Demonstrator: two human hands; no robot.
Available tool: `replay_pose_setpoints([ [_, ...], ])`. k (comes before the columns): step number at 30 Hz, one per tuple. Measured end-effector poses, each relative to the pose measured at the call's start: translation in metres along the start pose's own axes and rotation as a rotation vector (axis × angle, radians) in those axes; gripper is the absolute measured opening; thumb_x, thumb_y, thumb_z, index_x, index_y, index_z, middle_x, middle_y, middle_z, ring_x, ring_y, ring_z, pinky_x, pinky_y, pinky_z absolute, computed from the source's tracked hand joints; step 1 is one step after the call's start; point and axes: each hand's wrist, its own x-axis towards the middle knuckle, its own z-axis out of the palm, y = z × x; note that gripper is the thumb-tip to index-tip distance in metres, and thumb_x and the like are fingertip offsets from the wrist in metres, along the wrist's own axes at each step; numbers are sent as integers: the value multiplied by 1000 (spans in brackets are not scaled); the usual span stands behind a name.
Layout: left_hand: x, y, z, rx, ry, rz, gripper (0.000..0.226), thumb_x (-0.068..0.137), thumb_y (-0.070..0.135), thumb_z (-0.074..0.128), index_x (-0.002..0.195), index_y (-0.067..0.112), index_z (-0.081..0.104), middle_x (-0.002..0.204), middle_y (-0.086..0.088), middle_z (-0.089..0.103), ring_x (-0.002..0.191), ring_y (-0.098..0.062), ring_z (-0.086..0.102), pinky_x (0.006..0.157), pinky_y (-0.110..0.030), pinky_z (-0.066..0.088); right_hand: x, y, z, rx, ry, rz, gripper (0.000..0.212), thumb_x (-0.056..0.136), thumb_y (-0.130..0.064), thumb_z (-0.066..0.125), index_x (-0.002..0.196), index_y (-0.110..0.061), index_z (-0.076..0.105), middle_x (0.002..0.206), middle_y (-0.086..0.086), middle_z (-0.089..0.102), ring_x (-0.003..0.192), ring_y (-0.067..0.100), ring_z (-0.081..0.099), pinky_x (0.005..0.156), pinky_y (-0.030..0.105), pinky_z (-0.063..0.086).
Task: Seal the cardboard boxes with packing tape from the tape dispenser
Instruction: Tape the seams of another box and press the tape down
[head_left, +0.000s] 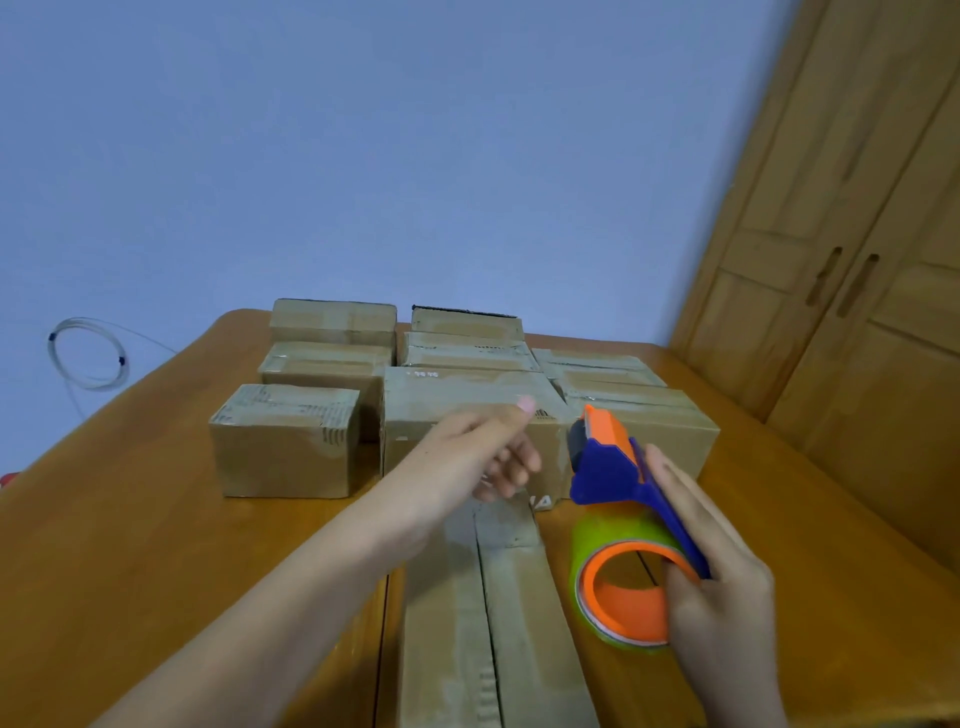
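I am holding the tape dispenser (631, 499) in my right hand (722, 561), fingers wrapped along its blue handle and round the orange core of the green roll, so it is hanging just above the table (130, 545) to the right of the long box (498, 613) lying nearest me. My left hand (493, 452) is hovering past the far end of that box, fingers loosely curled and thumb raised; whether it is pinching a loose tape end I cannot tell, since any clear film there is not showing. I am judging that I am between strips: the long box is lying with its centre seam open under my left forearm, and the next move is calling for the dispenser's mouth to be brought left of my right fingertips onto the far edge of that seam, then drawn back toward me. Just beyond my left fingers a middle box (467, 410) is standing close, and more boxes (291, 436) are crowding behind and beside it, so room ahead is looking tight; the bare wood to the right of my right hand is giving freer space for swinging
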Motion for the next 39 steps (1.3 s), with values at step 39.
replay_pose_setpoints([
  [39,-2,-4,-31,-269,-1,-138,25,82,33,57,77,10,65,66,-6,60,64,-15,56,71,-32,49,101,-1,-5,-289,-390,-571,64,83,4,43,138,-29,48,144,-6,48,120,28,52,84,52,50],
])
